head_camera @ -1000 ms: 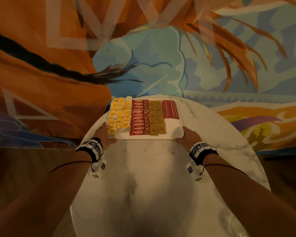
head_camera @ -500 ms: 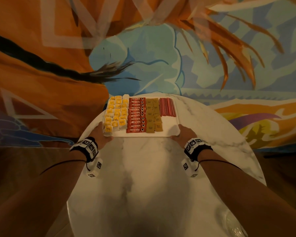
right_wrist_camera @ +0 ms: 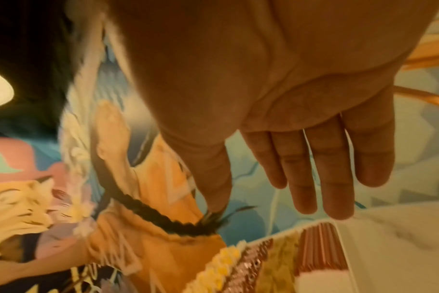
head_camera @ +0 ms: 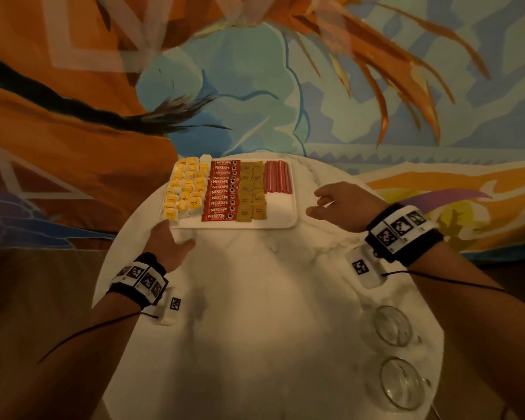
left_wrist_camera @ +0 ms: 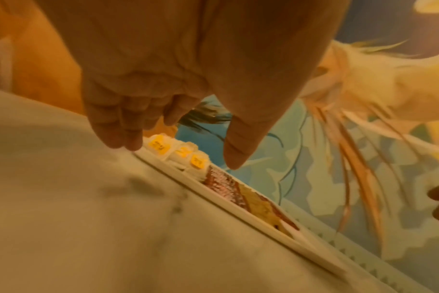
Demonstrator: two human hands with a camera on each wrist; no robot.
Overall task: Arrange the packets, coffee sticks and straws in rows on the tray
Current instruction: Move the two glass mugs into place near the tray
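Right hand [head_camera: 343, 204] having let go, now hovering spread just right of tray [head_camera: 282, 222]; left hand [head_camera: 170, 241], fingers relaxed, touching its near-left corner on counter [head_camera: 255, 298]; straws [head_camera: 278, 180] lying far-right.

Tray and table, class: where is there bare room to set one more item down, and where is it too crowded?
On the tray, one bare patch: the near right corner, bordered by the red straws behind and the brown packets to the left. The rest is packed. The marble table is bare between the tray and the two glasses; the left hand and right hand flank the tray.
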